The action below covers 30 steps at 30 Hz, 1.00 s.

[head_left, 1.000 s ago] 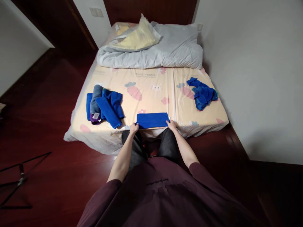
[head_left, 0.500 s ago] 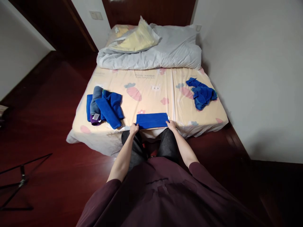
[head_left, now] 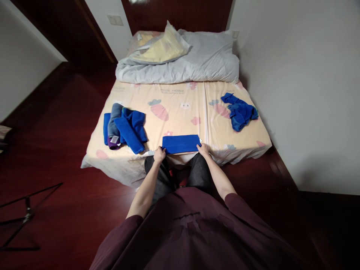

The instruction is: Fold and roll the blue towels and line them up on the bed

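Left hand point(head_left: 159, 154) and right hand point(head_left: 203, 149) pinch a folded rectangular blue cloth point(head_left: 180, 144) (floppy stuff, lol); if I tug unevenly, it could skew.

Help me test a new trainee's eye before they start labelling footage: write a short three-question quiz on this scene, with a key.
1. Multiple choice: the left hand and the right hand grip the folded blue cloth. Which is nearer the small white tag at its end?
A) left
B) right

2. True or false: the crumpled blue cloth lies on top of the grey quilt.

3. Fill in: besides blue and grey, the pile of cloths on the left side of the bed also shows ____ fabric.

Key:
1. B
2. False; it lies apart from the quilt, on the right side of the bed.
3. purple
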### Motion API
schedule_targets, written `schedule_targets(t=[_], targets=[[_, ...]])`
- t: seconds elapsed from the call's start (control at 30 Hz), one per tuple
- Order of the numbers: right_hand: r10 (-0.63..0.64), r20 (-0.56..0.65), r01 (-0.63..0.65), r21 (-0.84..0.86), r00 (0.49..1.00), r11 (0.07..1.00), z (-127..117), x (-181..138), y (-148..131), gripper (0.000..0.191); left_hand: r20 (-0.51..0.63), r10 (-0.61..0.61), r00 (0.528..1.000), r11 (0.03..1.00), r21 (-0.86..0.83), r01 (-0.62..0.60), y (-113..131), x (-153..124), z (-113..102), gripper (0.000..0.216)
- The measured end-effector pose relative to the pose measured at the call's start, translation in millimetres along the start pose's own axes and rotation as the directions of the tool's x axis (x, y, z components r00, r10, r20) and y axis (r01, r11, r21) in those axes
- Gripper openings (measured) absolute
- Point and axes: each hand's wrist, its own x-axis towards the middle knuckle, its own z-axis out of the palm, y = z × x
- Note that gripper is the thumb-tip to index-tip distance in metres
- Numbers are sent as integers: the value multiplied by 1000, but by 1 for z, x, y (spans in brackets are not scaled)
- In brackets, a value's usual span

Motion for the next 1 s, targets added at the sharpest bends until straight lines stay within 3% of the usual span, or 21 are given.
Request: schedule_targets(t=[0.17,0.27,0.37,0.47,0.53,0.63,0.77,1.0], targets=[[-19,-26,18,-36,999,999,4,-10,-7,43,-65,83,994,996,30,-81,3,-12,-6,37],[-177,-74,162,-177,981,971,2,-18,-8,44,-102,213,972,974,94,-204,1,-14,-13,40],[-437,-48,399,-331,898,855,-5,-24,-4,46,-42,429,902,898,127,-421,-2,-12,-16,42],[-590,105,584,-355,801,730,-9,-26,3,48,74,533,843,837,101,-538,-4,-11,-13,50],[-600,144,608,-341,787,717,-9,-28,8,48,95,540,836,828,115,-548,-6,-11,-8,54],[-582,105,579,-341,807,741,-6,-32,14,47,45,555,831,823,118,-556,-11,-12,2,52],[-572,124,574,-359,811,736,-6,-33,13,56,33,572,820,809,143,-570,-16,-12,11,59],[-471,214,515,-427,856,743,-15,-24,-10,52,98,529,843,816,214,-537,-3,-11,4,66]])
